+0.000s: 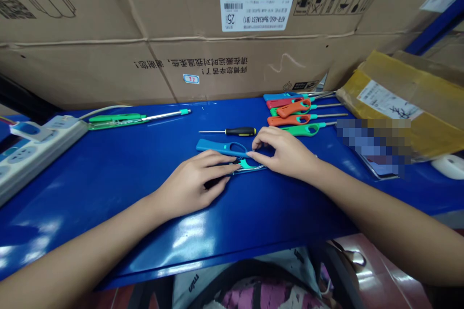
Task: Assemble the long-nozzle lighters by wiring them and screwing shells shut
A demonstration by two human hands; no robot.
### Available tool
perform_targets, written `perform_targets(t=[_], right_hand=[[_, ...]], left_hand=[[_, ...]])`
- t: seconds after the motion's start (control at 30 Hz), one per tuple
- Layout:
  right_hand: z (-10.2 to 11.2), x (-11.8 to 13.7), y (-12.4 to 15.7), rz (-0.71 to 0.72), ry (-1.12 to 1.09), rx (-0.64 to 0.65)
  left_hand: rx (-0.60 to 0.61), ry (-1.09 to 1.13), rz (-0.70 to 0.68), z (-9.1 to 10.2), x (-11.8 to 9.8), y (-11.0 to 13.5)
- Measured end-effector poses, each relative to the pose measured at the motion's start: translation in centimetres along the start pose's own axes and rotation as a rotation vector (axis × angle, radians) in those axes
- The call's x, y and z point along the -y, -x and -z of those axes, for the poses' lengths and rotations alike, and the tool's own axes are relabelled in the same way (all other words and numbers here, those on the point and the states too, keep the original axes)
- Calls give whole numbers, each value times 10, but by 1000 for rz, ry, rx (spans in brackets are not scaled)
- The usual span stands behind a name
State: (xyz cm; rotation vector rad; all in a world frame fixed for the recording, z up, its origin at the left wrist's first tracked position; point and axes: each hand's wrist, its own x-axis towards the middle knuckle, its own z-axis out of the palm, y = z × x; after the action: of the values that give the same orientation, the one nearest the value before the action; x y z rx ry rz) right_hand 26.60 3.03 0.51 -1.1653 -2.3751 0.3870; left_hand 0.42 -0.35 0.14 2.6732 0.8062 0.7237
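Brown cardboard cartons point(195, 19), printed upside down, back a glossy blue worktop point(126, 193). Power strip point(39, 147) at left, with a green lighter point(118, 123) lying opened beside it. Black-and-yellow screwdriver point(240, 131) lies beyond the hands; long-nosed lighters point(290, 119) are grouped farther right.

Opened lighter assembly point(253, 170) lies on the worktop under both hands, a teal part and thin pale lines exposed. Blue handle shell point(212, 146) lies just beyond it, loop end toward the right hand point(290, 154).

Left hand point(194, 178): fingers extended over the near end of the assembly; cannot tell whether its grip holds anything. Right hand: thumb and index curved at the shell's loop end, gap behind the tips; cannot tell if that grip is pinched shut.

Handling, judged: light, stiff, smooth plastic, apt to skid on the gloss; exposed internals probably delicate and easily displaced. Best held by the outer handle edges, clear of the thin lines.
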Motion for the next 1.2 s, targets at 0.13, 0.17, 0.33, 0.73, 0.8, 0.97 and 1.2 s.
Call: perform_targets(t=[0.13,0.17,0.33,0.73,0.8,0.97,1.2], right_hand=[[1,-3,0,-25,-28,81],[1,-4,0,-29,-42,94],[2,-4,0,-118,-178,144],[31,1,0,-116,-302,153],[38,2,0,-120,-304,140],[43,3,1,-106,-316,92],[55,-1,5,17,-214,169]], left_hand=[[-160,47,103,8,9,-2],[-176,13,153,10,14,-2],[-87,-19,335,12,44,1],[-39,63,226,27,35,0],[8,50,213,25,33,1],[27,10,197,19,36,3],[-7,107,149,27,31,2]])
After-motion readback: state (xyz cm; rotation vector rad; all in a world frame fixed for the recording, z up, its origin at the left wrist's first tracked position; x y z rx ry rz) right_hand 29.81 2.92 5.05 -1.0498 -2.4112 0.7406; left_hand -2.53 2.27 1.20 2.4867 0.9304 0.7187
